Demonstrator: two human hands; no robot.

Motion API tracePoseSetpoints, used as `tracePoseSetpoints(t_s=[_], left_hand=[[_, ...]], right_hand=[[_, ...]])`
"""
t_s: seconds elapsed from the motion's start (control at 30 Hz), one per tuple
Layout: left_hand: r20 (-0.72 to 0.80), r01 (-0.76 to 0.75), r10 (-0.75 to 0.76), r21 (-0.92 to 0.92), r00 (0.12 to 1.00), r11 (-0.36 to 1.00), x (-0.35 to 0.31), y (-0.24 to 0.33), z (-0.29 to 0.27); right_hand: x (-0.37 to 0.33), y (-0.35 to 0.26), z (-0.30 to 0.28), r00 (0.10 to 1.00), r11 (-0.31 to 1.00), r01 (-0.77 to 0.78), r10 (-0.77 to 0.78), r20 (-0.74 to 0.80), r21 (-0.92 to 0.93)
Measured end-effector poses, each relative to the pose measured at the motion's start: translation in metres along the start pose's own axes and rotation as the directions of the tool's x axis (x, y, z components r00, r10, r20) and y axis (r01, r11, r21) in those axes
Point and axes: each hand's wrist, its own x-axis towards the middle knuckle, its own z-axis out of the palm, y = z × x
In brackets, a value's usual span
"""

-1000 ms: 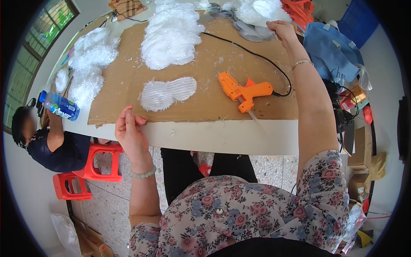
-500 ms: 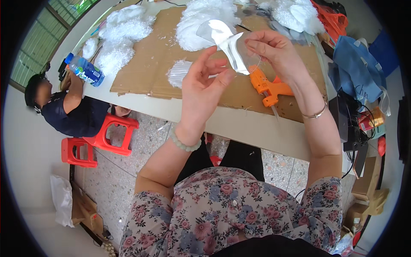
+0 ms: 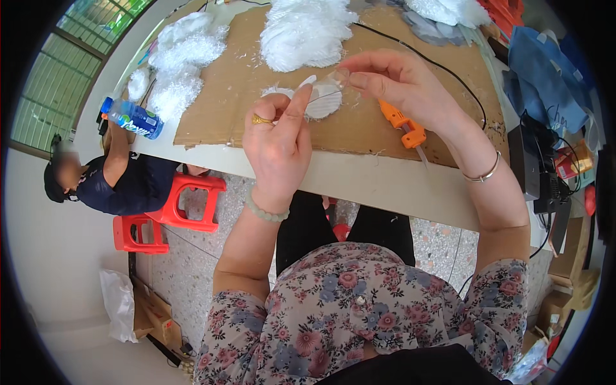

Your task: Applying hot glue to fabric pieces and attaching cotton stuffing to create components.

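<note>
Fingers of my left hand [image 3: 277, 138] are pinching together on the near end of a small clear plastic piece [image 3: 324, 86], thumb and forefinger closed on it, while my right hand [image 3: 401, 83] is gripping the far end between its own thumb and fingertips. I am holding the piece raised over the brown cardboard sheet [image 3: 231, 90], both hands lifted off the white table [image 3: 378, 186]. Just under my hands, a flat white feathery pad [image 3: 324, 106] is lying on the cardboard. An orange glue gun [image 3: 403, 125] is resting beside my right wrist, its black cord [image 3: 443, 67] running away across the sheet. Heaps of white fluffy fibre [image 3: 305, 32] are sitting farther back. A blue bottle [image 3: 131, 117] is lying at the table's left edge, near a seated person [image 3: 109, 183] and two red stools [image 3: 189, 202].
</note>
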Motion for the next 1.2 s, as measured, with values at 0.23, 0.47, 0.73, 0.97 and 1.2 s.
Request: tracePoseSetpoints(t_s=[0.23, 0.47, 0.73, 0.97, 1.2], left_hand=[[0.027, -0.121, 0.120, 0.044, 0.992, 0.992, 0.000, -0.002, -0.001], [0.151, 0.033, 0.008, -0.262, 0.989, 0.965, 0.004, 0.028, -0.007], [0.504, 0.622, -0.404, -0.743, 0.763, 0.248, 0.002, 0.037, -0.008], [0.676, 0.625, -0.317, -0.737, 0.666, -0.257, -0.006, 0.021, 0.001], [0.725, 0.614, -0.201, -0.672, 0.659, -0.413, -0.018, 0.014, 0.001]], right_hand=[[0.002, 0.003, -0.001, 0.964, 0.969, -0.171, 0.128, 0.233, 0.177], [-0.001, 0.010, 0.007, 0.966, 0.867, -0.224, 0.136, 0.222, 0.446], [-0.001, -0.003, 0.019, 0.965, 0.953, -0.231, 0.250, -0.081, 0.195], [-0.002, 0.007, 0.016, 0.969, 0.924, -0.244, 0.222, 0.107, 0.296], [-0.001, 0.020, 0.013, 0.953, 0.870, -0.252, 0.148, 0.263, 0.425]])
